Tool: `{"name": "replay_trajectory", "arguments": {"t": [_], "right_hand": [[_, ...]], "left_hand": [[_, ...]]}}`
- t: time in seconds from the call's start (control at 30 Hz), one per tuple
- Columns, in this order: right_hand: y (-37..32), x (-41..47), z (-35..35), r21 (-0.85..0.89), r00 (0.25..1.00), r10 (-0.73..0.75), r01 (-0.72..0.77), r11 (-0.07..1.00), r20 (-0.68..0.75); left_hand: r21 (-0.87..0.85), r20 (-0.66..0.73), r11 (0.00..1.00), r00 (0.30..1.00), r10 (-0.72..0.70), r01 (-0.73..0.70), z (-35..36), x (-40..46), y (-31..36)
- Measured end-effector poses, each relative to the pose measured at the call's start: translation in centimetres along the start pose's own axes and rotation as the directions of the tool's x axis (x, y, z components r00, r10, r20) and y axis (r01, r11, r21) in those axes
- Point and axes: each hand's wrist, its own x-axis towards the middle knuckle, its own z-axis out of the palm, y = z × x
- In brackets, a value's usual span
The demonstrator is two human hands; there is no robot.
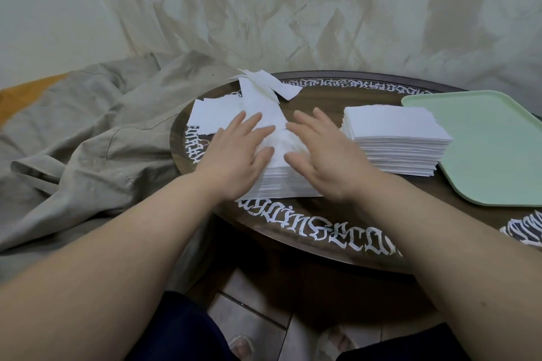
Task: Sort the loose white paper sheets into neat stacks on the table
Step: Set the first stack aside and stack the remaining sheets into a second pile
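Left hand (237,155): fingers straight and spread, lying flat on the near pile of paper.
Right hand (319,152): fingers straight and spread, flat on the same pile, fingertips close to the left ones.
Near pile (281,184): under both palms, on the round table (308,220).
Loose sheets (264,94): scattered just beyond the fingertips.
Tidy stack (396,141): just right of the right fingers.
Green tray (484,141): further right, beside that stack.

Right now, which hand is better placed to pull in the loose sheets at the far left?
Probably the left hand. It lies flat on the near stack, right beside the loose sheets. The right hand would have to cross over it.
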Motion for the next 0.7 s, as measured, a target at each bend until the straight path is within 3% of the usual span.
{"name": "replay_trajectory", "arguments": {"t": [0.1,0.2,0.57,0.7], "right_hand": [[0.1,-0.3,1.5,-0.095,0.975,0.058,-0.038,0.995,0.214],[0.7,-0.8,2.5,-0.141,0.945,0.095,-0.053,0.989,0.312],[1.2,-0.6,2.9,-0.119,0.927,0.092,-0.052,0.992,0.364],[0.6,-0.8,1.9,-0.042,0.951,0.073,-0.064,0.997,0.301]], "left_hand": [[0.121,0.211,0.992,0.976,-0.056,0.03,1.1,0.0,-0.2],[0.158,0.295,0.986,0.949,-0.106,0.061,1.7,-0.3,-0.6],[0.148,0.305,0.982,0.939,-0.161,0.121,2.7,-0.7,-0.7],[0.114,0.289,0.984,0.943,-0.163,0.135,1.7,-1.1,-0.3]]}}
